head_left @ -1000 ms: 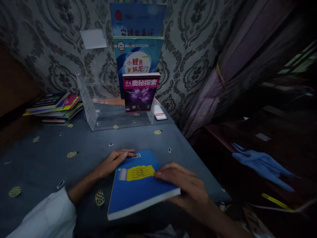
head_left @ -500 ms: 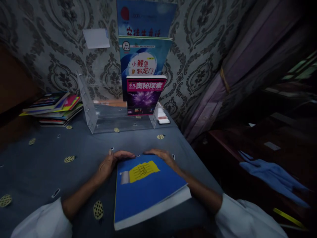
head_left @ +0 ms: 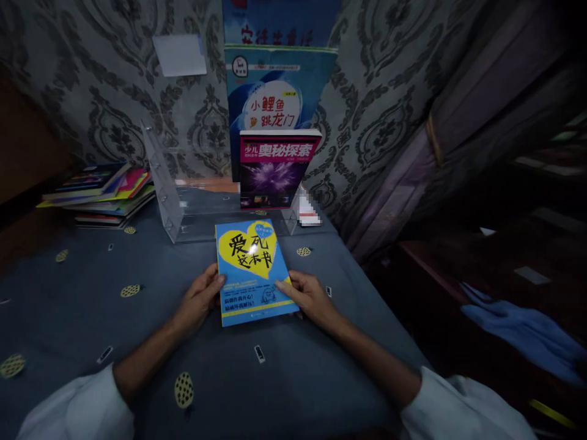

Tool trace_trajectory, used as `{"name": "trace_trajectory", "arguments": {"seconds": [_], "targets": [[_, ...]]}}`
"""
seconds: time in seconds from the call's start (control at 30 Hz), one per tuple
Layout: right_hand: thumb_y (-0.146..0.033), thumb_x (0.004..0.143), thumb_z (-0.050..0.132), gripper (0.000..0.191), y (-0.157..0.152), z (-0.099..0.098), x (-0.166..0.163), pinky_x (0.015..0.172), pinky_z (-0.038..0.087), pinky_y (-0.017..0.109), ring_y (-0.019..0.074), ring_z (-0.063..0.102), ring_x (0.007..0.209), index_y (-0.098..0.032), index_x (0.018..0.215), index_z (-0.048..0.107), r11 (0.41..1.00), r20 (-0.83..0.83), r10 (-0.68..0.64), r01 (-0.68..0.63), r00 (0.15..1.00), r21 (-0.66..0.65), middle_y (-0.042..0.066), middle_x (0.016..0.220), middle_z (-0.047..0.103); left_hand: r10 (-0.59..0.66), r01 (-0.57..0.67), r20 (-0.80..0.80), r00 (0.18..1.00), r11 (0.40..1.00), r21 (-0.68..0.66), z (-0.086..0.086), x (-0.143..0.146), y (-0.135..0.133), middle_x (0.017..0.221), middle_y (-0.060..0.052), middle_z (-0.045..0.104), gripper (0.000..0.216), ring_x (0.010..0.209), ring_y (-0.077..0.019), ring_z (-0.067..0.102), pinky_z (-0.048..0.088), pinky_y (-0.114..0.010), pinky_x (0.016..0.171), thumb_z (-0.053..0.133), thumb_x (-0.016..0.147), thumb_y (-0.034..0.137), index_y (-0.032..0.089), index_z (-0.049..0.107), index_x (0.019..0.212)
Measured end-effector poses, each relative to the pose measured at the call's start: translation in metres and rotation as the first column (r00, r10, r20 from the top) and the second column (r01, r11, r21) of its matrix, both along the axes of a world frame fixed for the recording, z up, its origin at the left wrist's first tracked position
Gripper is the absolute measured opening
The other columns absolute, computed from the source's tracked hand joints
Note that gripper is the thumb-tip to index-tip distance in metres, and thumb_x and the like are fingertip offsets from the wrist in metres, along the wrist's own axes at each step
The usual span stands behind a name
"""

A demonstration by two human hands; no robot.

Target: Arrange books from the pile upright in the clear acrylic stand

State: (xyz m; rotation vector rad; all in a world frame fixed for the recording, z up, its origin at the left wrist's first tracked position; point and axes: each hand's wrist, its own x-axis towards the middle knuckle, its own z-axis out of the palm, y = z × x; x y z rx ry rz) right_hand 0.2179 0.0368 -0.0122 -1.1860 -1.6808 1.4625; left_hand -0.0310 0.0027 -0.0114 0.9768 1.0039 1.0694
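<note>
A blue book point(head_left: 252, 272) with a yellow heart on its cover is held up between my two hands, cover facing me. My left hand point(head_left: 205, 294) grips its left edge, thumb on the front. On the opposite edge my right hand point(head_left: 309, 295) pinches it, thumb resting on the cover near the lower right. Just beyond the book stands a clear acrylic rack point(head_left: 167, 189). At the rack's right end, a purple and pink book point(head_left: 277, 171) leans in front of a light-blue book point(head_left: 279, 79) and a dark-blue book point(head_left: 279, 21).
Several books lie in a stack point(head_left: 98, 192) at the left back of the cloth-covered table point(head_left: 156, 336). Behind is patterned wallpaper with a white card point(head_left: 180, 55). A curtain point(head_left: 394, 177) hangs at the right. A blue cloth point(head_left: 523, 330) lies on a dark surface beyond the table's right edge.
The blue book has been turned from its plain back to its heart cover and moved forward, toward the rack. My hands have shifted from its far edge to its two sides.
</note>
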Motion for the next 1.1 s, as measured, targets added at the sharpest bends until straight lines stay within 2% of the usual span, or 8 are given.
{"name": "trace_trajectory", "arguments": {"seconds": [0.27, 0.37, 0.43, 0.57, 0.67, 0.73, 0.9, 1.1], "targets": [[-0.072, 0.074, 0.068, 0.053, 0.000, 0.005, 0.002, 0.032, 0.037, 0.018, 0.0095, 0.052, 0.036, -0.020, 0.071, 0.057, 0.995, 0.164, 0.020, -0.003, 0.986, -0.104, -0.006, 0.048, 0.057, -0.074, 0.040, -0.196, 0.978, 0.984, -0.171, 0.000, -0.012, 0.002, 0.070, 0.001, 0.070, 0.097, 0.052, -0.0181, 0.068, 0.048, -0.022, 0.040, 0.075, 0.080, 0.059, 0.019, 0.027, 0.154], [-0.072, 0.072, 0.070, 0.052, 0.001, 0.006, 0.003, 0.032, 0.036, 0.019, 0.0106, 0.053, 0.035, -0.021, 0.070, 0.057, 0.990, 0.205, 0.054, -0.026, 0.977, -0.141, -0.006, 0.045, 0.056, -0.190, 0.124, -0.350, 0.917, 0.971, -0.203, 0.005, -0.020, 0.002, 0.060, 0.005, 0.065, 0.105, 0.041, -0.0173, 0.063, 0.038, -0.019, 0.033, 0.068, 0.084, 0.059, 0.017, 0.008, 0.160], [-0.068, 0.075, 0.069, 0.050, 0.002, 0.005, 0.005, 0.032, 0.034, 0.019, 0.0106, 0.052, 0.035, -0.021, 0.066, 0.056, 0.992, 0.243, 0.059, -0.029, 0.968, -0.126, -0.005, 0.045, 0.057, -0.197, 0.124, -0.497, 0.845, 0.977, -0.176, 0.008, -0.025, 0.003, 0.059, 0.006, 0.063, 0.096, 0.038, -0.0171, 0.061, 0.036, -0.020, 0.033, 0.063, 0.087, 0.057, 0.016, 0.015, 0.159], [-0.053, 0.086, 0.063, 0.040, 0.004, 0.006, 0.008, 0.041, 0.036, 0.022, 0.0111, 0.052, 0.041, -0.022, 0.062, 0.055, 0.993, 0.357, -0.091, 0.057, 0.929, 0.105, -0.003, 0.050, 0.060, 0.031, 0.132, -0.843, 0.538, 0.984, 0.120, 0.014, -0.032, 0.008, 0.065, 0.001, 0.065, 0.050, 0.050, -0.0193, 0.066, 0.048, -0.028, 0.051, 0.054, 0.092, 0.046, 0.019, 0.058, 0.134], [-0.043, 0.090, 0.058, 0.030, 0.009, 0.009, 0.006, 0.054, 0.043, 0.026, 0.0159, 0.063, 0.059, -0.021, 0.069, 0.063, 0.937, 0.401, -0.207, 0.062, 0.892, 0.344, 0.001, 0.063, 0.068, 0.237, 0.234, -0.942, 0.238, 0.927, 0.292, 0.018, -0.030, 0.017, 0.099, -0.010, 0.073, 0.038, 0.090, -0.0294, 0.072, 0.055, -0.039, 0.076, 0.050, 0.095, 0.038, 0.019, 0.064, 0.126], [-0.036, 0.091, 0.057, 0.021, 0.017, 0.009, 0.001, 0.065, 0.048, 0.028, 0.0184, 0.067, 0.072, -0.020, 0.084, 0.069, 0.890, 0.392, -0.223, 0.022, 0.893, 0.456, 0.004, 0.079, 0.073, 0.290, 0.301, -0.948, 0.130, 0.900, 0.316, 0.018, -0.026, 0.025, 0.124, -0.015, 0.068, 0.039, 0.113, -0.0336, 0.066, 0.055, -0.045, 0.089, 0.047, 0.097, 0.035, 0.018, 0.061, 0.129], [-0.025, 0.090, 0.055, 0.031, 0.048, -0.009, -0.016, 0.094, 0.053, 0.042, 0.0267, 0.068, 0.104, -0.013, 0.115, 0.070, 0.780, 0.377, -0.264, -0.033, 0.888, 0.625, 0.015, 0.112, 0.073, 0.367, 0.400, -0.924, 0.111, 0.834, 0.379, 0.002, -0.021, 0.045, 0.141, -0.016, 0.060, 0.037, 0.131, -0.0312, 0.057, 0.048, -0.047, 0.111, 0.042, 0.100, 0.029, 0.014, 0.061, 0.127], [-0.023, 0.093, 0.054, 0.034, 0.068, -0.035, -0.019, 0.106, 0.050, 0.047, 0.0278, 0.065, 0.118, -0.017, 0.121, 0.070, 0.712, 0.298, -0.229, -0.049, 0.927, 0.700, 0.014, 0.125, 0.072, 0.514, 0.424, -0.848, 0.132, 0.744, 0.517, -0.018, -0.026, 0.050, 0.136, -0.016, 0.064, 0.036, 0.126, -0.0300, 0.061, 0.051, -0.048, 0.110, 0.040, 0.101, 0.029, 0.014, 0.062, 0.126]]}}
